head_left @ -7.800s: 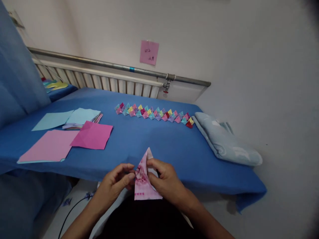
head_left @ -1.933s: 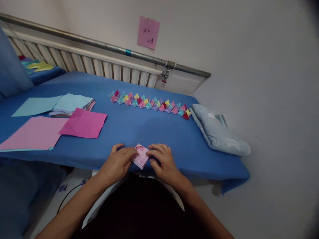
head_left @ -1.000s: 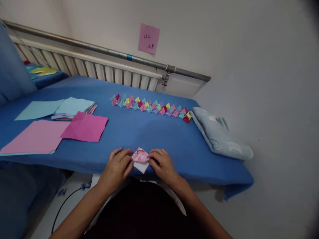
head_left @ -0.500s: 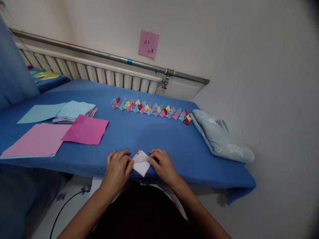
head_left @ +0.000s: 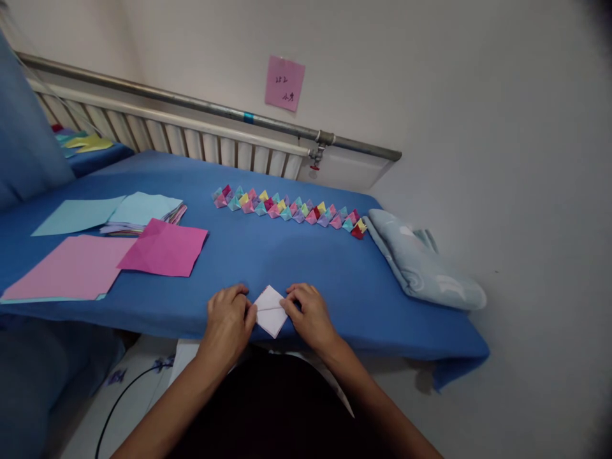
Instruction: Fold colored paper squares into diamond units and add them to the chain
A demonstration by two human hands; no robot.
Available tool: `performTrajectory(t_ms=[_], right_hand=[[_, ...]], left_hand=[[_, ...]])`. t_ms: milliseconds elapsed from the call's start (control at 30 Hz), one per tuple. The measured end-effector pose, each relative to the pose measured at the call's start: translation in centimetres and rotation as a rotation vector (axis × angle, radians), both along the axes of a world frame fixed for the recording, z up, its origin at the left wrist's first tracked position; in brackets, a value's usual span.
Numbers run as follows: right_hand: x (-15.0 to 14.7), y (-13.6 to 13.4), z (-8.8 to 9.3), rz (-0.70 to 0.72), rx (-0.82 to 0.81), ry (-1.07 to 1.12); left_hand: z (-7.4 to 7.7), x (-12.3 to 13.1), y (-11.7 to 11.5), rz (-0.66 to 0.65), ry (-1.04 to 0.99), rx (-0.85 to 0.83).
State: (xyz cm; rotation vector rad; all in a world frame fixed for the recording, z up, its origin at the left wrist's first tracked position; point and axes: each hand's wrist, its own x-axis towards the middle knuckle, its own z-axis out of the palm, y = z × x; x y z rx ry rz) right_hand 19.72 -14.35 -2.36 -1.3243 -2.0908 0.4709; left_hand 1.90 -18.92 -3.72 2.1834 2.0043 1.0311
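A small square of folded white paper (head_left: 271, 317) lies like a diamond by the near edge of the blue-covered table, with a crease across its middle and a trace of red at its upper left edge. My left hand (head_left: 229, 320) pinches its left corner between thumb and fingers. At the right corner, the thumb and fingers of my right hand (head_left: 308, 315) are closed on the paper too. Beyond my hands stretches a double row of folded colourful paper pieces (head_left: 287, 207). How the paper's underside is folded is hidden.
To the left lie a magenta sheet (head_left: 162, 248), pink sheets (head_left: 69, 264) and a paper stack topped in light blue (head_left: 148, 208). A folded pale blanket (head_left: 421, 261) rests at the right end. Behind the blue cloth (head_left: 229, 248) runs a radiator (head_left: 191, 145).
The paper's top flap now lies flatter, covering most of the red pattern that showed at its upper left. Both hands keep hold of the side corners and have barely moved.
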Motion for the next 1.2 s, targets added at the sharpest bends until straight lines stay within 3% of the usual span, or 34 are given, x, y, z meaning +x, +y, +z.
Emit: performTrajectory(t_ms=[467, 867, 967, 1133, 1200], right_hand=[[-0.5, -0.3, 0.1, -0.051, 0.053, -0.096], [0.5, -0.3, 0.3, -0.146, 0.005, -0.173], [1.0, -0.3, 0.4, -0.129, 0.000, -0.177], [1.2, -0.4, 0.8, -0.114, -0.011, -0.178], [0.8, -0.8, 1.1, -0.068, 0.054, -0.187]], left_hand=[[0.0, 0.6, 0.2, 0.068, 0.014, -0.036], [0.1, -1.0, -0.5, 0.035, 0.063, -0.038], [0.5, -1.1, -0.3, -0.058, 0.158, 0.005], [0.6, -1.4, 0.7, -0.466, 0.288, 0.068], [0.4, -1.6, 0.9, -0.549, 0.286, 0.061]])
